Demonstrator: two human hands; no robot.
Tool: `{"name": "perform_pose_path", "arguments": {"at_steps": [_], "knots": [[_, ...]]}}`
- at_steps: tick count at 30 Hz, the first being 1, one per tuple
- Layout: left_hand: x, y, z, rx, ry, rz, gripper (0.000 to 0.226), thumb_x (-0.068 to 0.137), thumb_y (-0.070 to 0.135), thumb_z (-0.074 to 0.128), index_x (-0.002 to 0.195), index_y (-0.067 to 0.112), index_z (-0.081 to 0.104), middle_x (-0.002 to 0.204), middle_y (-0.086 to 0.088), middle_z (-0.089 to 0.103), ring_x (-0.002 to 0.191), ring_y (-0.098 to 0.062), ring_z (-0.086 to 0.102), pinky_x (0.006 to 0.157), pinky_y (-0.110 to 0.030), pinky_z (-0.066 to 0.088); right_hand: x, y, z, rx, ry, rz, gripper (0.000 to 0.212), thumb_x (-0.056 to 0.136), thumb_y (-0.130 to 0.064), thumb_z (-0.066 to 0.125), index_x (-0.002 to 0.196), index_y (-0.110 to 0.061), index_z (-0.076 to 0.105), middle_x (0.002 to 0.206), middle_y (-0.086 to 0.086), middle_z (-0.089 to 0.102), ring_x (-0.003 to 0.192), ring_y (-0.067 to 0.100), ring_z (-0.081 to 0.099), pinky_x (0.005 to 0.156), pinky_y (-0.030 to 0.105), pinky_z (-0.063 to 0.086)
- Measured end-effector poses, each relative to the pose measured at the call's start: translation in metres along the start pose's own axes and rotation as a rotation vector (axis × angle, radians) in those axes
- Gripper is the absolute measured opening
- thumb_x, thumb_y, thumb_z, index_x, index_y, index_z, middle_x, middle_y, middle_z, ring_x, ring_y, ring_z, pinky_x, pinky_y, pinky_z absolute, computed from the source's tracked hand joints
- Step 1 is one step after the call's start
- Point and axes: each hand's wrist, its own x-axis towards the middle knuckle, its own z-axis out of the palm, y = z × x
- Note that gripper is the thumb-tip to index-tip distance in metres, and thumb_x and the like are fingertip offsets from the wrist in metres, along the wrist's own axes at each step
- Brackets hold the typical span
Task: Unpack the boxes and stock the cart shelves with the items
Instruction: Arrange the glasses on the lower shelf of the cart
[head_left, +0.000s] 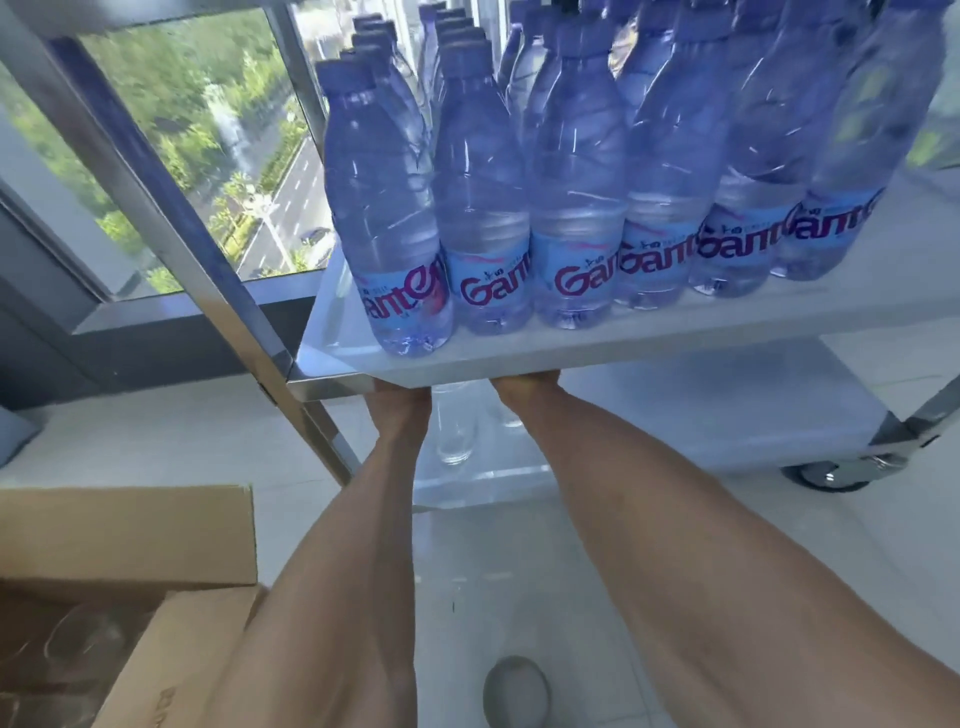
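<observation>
Both forearms reaching under top shelf (571, 358), 12 o'clock; hands hidden, finger state unknowable. Set bottles (454, 436) upright on lower shelf (701, 415), tight rows, avoid knocking neighbours.

Both your bare forearms reach forward and down, roughly parallel, close together. Your left hand (402, 397) and right hand (524, 384) are mostly hidden past the wrists, so grip can't be told

Bright daylight from window (208, 156), glare on bottles (519, 182), wide-angle edge distortion
</observation>
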Motion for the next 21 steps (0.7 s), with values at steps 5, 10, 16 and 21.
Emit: {"name": "perform_pose_path", "arguments": {"at_steps": [5,10,16,21], "knots": [[-0.007,-0.014,0.013,-0.249,0.057,0.014,0.057,0.072,0.038,0.039,0.113,0.01,0.066,0.108,-0.021,0.068,0.093,-0.035,0.068,0.088,-0.042,0.055,0.035,0.004,-0.021,-0.817,-0.082,-0.343,0.032,0.103,-0.02,0.047,0.132,-0.009,0.052,0.103,-0.026,0.066,0.136,0.023,0.044,0.106,0.019,0.031],[-0.01,-0.025,0.021,-0.42,0.071,-0.048,0.05,0.079,0.041,0.043,0.096,0.001,0.067,0.092,-0.022,0.072,0.091,-0.038,0.068,0.101,-0.046,0.044,0.046,0.015,-0.042,-1.662,0.144,-0.772,0.033,0.098,-0.012,0.047,0.128,-0.009,0.059,0.131,0.014,0.061,0.121,0.035,0.055,0.097,0.035,0.042],[-0.006,-0.039,0.019,-0.49,0.109,-0.009,0.05,0.083,0.049,0.039,0.08,0.009,0.068,0.076,-0.016,0.074,0.096,-0.033,0.068,0.102,-0.044,0.041,0.047,0.026,-0.064,-1.409,-0.113,-0.725,0.072,0.082,-0.071,0.047,0.143,-0.035,0.038,0.146,-0.007,0.048,0.127,0.021,0.05,0.103,0.031,0.041],[-0.006,-0.048,0.022,-0.481,0.159,-0.003,0.048,0.085,0.049,0.038,0.067,0.021,0.073,0.082,-0.015,0.075,0.095,-0.029,0.068,0.096,-0.04,0.042,0.06,0.033,-0.079,-1.524,-0.11,-0.896,0.086,0.078,-0.057,0.066,0.148,-0.022,0.031,0.149,0.002,0.043,0.135,0.023,0.041,0.112,0.038,0.036]]}}
